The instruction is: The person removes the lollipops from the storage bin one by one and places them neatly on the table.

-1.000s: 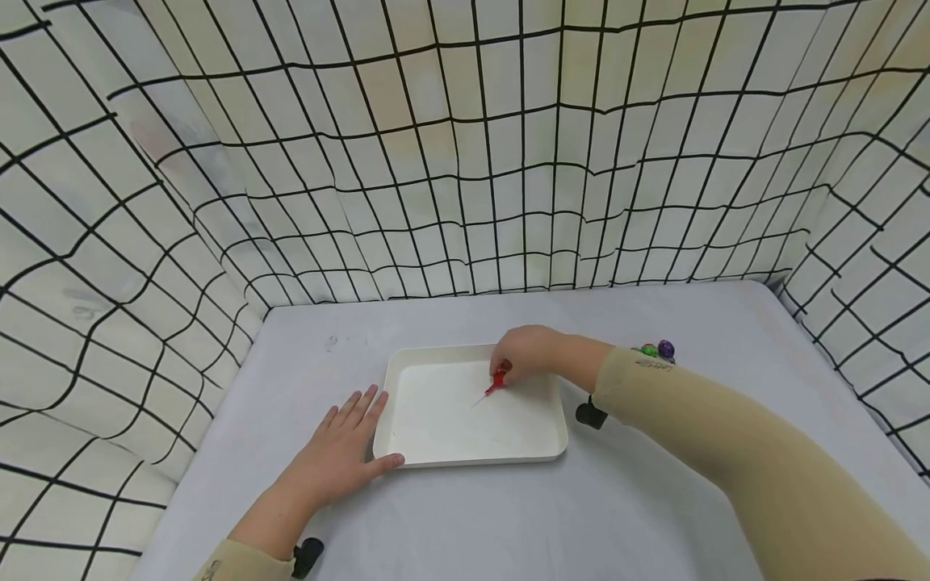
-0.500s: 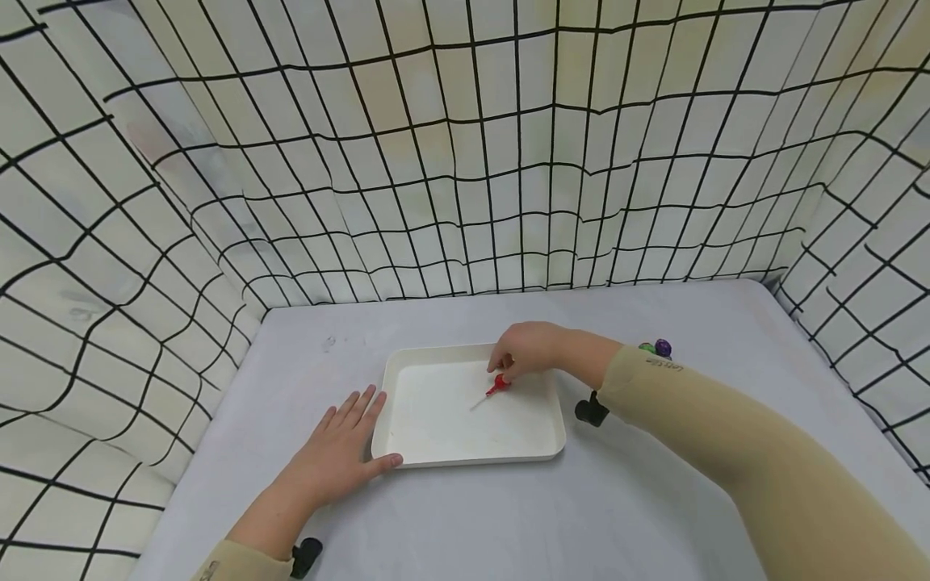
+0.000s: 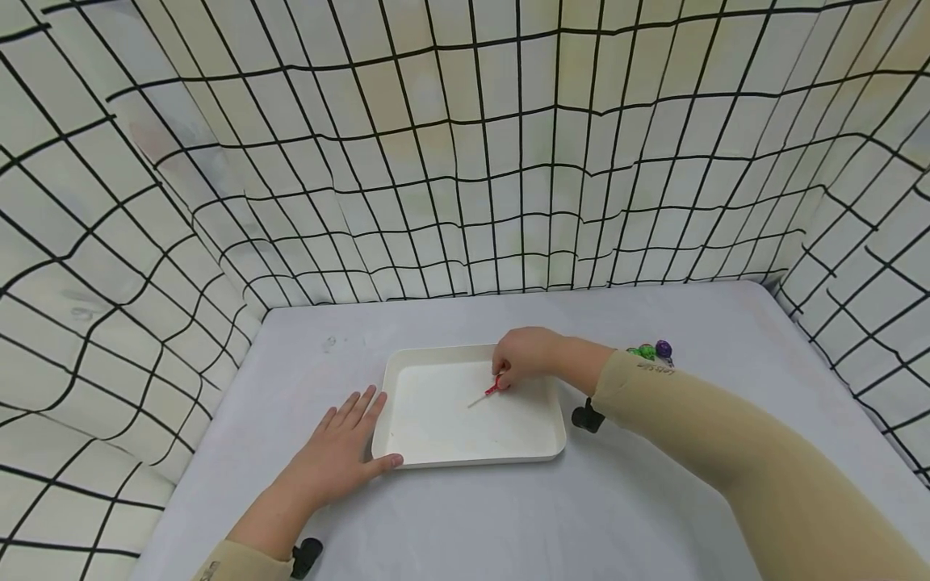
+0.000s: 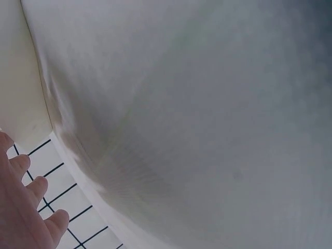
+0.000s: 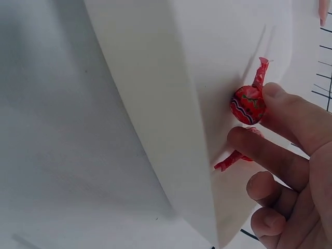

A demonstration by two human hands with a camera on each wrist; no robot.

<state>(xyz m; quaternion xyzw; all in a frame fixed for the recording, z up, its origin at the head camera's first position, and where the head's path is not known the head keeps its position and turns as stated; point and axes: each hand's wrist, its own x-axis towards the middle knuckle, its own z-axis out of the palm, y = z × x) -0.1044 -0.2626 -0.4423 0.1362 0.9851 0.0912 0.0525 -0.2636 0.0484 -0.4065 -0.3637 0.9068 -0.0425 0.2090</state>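
My right hand (image 3: pixel 526 355) is over the right half of a shallow white tray (image 3: pixel 436 461). Its thumb and index finger pinch the head of a red-wrapped lollipop (image 5: pixel 248 105); the thin stick (image 3: pixel 478 399) points to the front left over the tray floor. Partly behind the index finger, a second red lollipop (image 5: pixel 228 161) shows in the right wrist view; in the head view it is hidden. My left hand (image 3: pixel 341 448) lies with straight, spread fingers at the tray's left edge, thumb at the front left corner. The left wrist view shows its fingertips (image 4: pixel 39 187) beside the tray.
Several wrapped lollipops, green (image 3: pixel 647 352) and purple (image 3: pixel 663 349), lie on the white-covered table (image 3: pixel 450 524) right of the tray, partly hidden by the right sleeve. White walls with a black grid (image 3: pixel 479 169) stand around the table's back and sides.
Half a second ago the right fingers were spread apart at the red lollipop; now they are drawn together on it. The lollipop has barely shifted. My left hand has stayed in place.
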